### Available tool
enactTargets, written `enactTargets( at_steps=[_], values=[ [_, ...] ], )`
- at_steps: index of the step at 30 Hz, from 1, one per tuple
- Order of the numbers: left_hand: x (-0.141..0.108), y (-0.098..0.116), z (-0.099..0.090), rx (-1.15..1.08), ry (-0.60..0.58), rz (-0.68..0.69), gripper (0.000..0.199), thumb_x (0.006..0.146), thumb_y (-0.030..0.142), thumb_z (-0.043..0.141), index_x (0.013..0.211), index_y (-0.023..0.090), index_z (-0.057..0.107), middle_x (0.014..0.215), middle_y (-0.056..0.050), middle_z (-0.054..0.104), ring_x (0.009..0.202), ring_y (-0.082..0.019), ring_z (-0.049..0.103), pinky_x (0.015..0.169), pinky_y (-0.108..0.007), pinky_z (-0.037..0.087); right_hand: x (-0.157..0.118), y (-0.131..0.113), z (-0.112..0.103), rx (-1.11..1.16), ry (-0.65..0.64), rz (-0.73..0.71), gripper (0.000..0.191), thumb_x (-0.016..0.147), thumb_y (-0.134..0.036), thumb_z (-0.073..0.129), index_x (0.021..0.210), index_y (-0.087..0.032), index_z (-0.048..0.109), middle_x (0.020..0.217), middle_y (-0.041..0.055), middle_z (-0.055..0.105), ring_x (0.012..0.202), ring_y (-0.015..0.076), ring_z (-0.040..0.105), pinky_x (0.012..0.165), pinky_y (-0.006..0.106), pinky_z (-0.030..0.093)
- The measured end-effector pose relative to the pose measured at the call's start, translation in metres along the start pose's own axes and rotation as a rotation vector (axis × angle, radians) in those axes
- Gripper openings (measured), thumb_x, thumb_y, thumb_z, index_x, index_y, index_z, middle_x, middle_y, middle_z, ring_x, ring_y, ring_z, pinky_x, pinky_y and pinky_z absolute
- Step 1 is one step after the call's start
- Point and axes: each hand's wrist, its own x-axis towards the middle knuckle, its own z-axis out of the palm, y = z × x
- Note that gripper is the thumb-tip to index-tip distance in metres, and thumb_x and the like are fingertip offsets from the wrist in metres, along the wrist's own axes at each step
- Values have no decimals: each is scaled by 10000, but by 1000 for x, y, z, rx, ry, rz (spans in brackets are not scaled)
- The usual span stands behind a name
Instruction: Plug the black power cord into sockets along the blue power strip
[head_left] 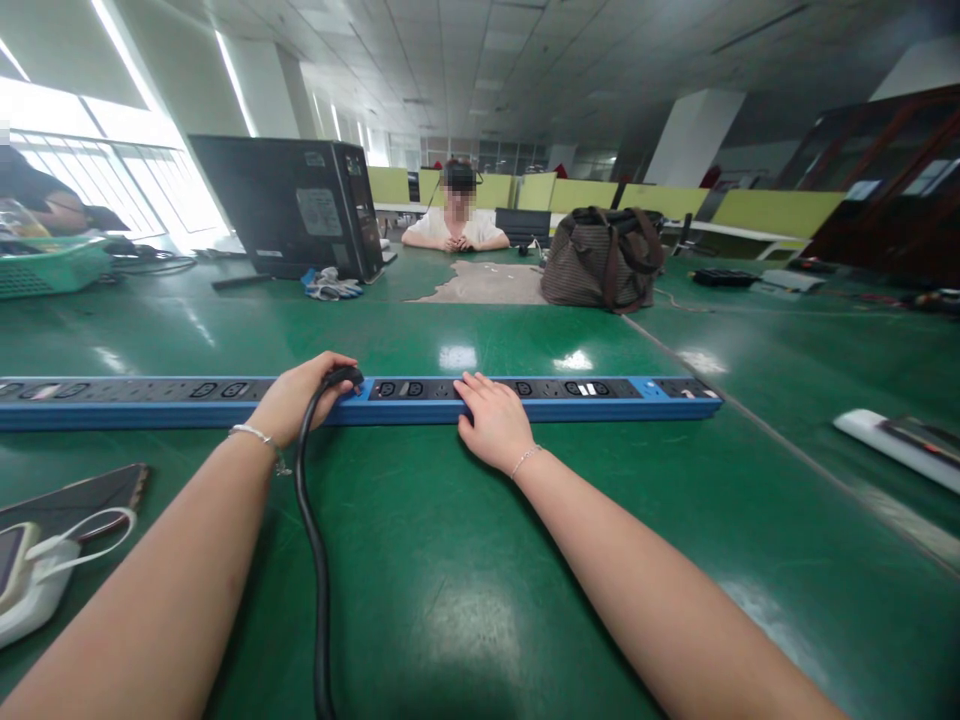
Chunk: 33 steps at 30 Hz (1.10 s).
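Your left hand (304, 395) is curled closed around the black plug (344, 377) at the blue power strip (420, 411), its cable (318, 560) trailing toward you. Your right hand (495, 420) lies loosely open, fingers on the strip, holding nothing. The strip runs across the green surface (397, 500); beyond it sits a brown bag (592, 262).

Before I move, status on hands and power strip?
Left hand gripping black plug at power strip. Right hand resting on strip. Cable running beside left forearm.
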Motion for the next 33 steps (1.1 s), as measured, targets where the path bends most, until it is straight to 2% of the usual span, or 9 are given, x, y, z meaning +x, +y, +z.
enactTargets(
  at_steps=[11, 20, 24, 28, 33],
  values=[
    [-7, 9, 6, 113, 12, 50, 412, 828, 430, 420, 1139, 219, 590, 1082, -99, 676, 1010, -277, 619, 877, -392, 470, -1, 1, -1, -10, 6, -12, 500, 826, -223, 497, 1316, -128, 522, 1411, 96, 482, 1315, 224, 422, 1104, 393, 302],
    [-18, 8, 14, 161, 113, 109, 410, 859, 428, 416, 1151, 204, 597, 1112, -113, 662, 1053, -287, 580, 934, -424, 430, -1, 1, -1, -2, -2, -5, 502, 828, -224, 495, 1320, -131, 518, 1416, 93, 477, 1322, 219, 413, 1106, 393, 299],
    [-19, 10, 14, 155, 138, 105, 401, 853, 415, 436, 1145, 202, 610, 1092, -125, 668, 1053, -303, 579, 923, -445, 431, -1, 0, -1, -6, 7, -4, 498, 829, -224, 491, 1315, -125, 524, 1412, 91, 483, 1319, 225, 416, 1105, 387, 297],
    [-14, 10, 10, 176, 108, 53, 386, 816, 430, 488, 1100, 214, 635, 1055, -124, 680, 1016, -318, 596, 910, -476, 425, -1, 0, -1, 1, 4, 0, 496, 831, -225, 488, 1318, -132, 521, 1414, 92, 480, 1321, 220, 413, 1106, 393, 295],
    [-14, 7, 11, 157, 119, 43, 410, 822, 470, 466, 1111, 230, 632, 1072, -116, 678, 1031, -319, 583, 917, -481, 419, -1, 1, -1, -4, 2, -2, 503, 829, -220, 488, 1324, -132, 515, 1418, 85, 475, 1324, 221, 409, 1106, 392, 295]
  ],
)
